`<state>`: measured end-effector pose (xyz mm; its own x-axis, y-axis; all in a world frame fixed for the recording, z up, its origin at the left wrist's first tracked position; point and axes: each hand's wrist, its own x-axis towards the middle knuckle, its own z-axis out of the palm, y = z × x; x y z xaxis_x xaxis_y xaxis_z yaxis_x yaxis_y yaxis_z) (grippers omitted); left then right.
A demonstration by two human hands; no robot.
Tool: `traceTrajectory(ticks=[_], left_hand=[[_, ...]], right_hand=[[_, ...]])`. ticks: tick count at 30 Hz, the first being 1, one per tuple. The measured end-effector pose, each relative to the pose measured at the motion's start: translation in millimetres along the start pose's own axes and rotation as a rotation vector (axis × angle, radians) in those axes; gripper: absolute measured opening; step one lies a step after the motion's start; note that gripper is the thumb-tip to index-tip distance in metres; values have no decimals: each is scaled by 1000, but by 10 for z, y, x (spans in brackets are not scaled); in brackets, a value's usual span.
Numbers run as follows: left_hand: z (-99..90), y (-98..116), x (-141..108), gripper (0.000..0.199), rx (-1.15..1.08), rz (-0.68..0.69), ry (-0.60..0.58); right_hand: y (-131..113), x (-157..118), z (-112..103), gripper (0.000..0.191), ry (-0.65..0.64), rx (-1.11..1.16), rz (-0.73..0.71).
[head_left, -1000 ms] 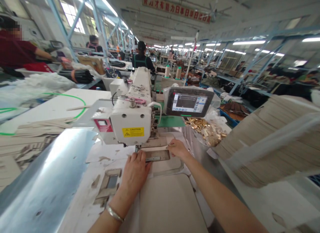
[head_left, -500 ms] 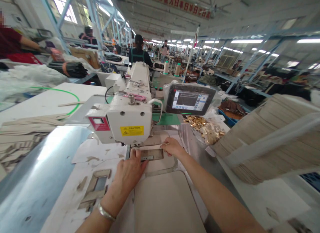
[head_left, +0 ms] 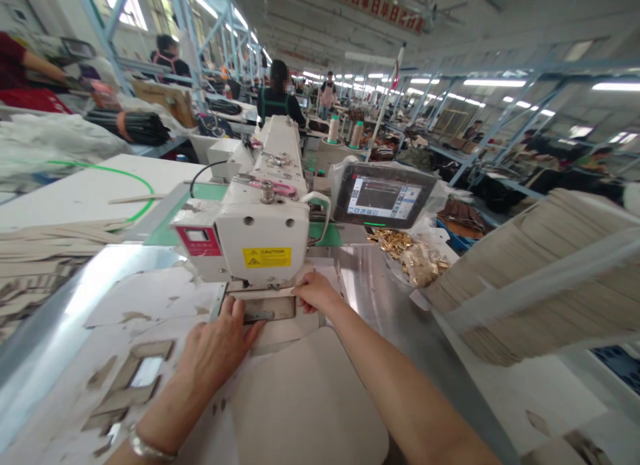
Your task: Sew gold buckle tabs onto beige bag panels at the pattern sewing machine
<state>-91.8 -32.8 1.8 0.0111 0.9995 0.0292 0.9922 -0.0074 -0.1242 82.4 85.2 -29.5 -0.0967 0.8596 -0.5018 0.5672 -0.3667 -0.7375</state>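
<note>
A white sewing machine head stands in front of me. Below its needle area lies a narrow beige strip, along the far side of a rectangular opening in the sheet. My right hand pinches the strip's right end. At the opening's left side, my left hand rests with its fingertips near the strip's left end and its thumb spread away. A large beige panel with rounded corners lies close to me, between my forearms. The needle tip cannot be made out.
A control screen stands right of the machine, with gold metal pieces below it. A tall stack of beige panels leans at the right. Beige strips lie at the left. Other people work farther back.
Both hands have moved left along with the white sheet, the strip and the beige panel under the machine head. The right hand keeps its pinch. The view has shifted slightly.
</note>
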Motion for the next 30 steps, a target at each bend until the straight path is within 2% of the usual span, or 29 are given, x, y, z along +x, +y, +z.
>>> traceTrajectory(ticks=[6, 10, 17, 23, 30], left_hand=[[44, -240, -6, 46, 23, -36, -24], [53, -274, 54, 45, -4, -45, 2], [19, -21, 103, 42, -75, -14, -8], [79, 130, 74, 37, -156, 29, -12], [41, 343, 4, 37, -197, 138, -49]], right_hand=[[-187, -29, 187, 11, -47, 26, 1], [-219, 73, 202, 8, -12, 4, -30], [-124, 103, -47, 7, 0, -2, 26], [56, 103, -275, 7, 37, 1, 29], [223, 54, -533, 5, 87, 10, 35]])
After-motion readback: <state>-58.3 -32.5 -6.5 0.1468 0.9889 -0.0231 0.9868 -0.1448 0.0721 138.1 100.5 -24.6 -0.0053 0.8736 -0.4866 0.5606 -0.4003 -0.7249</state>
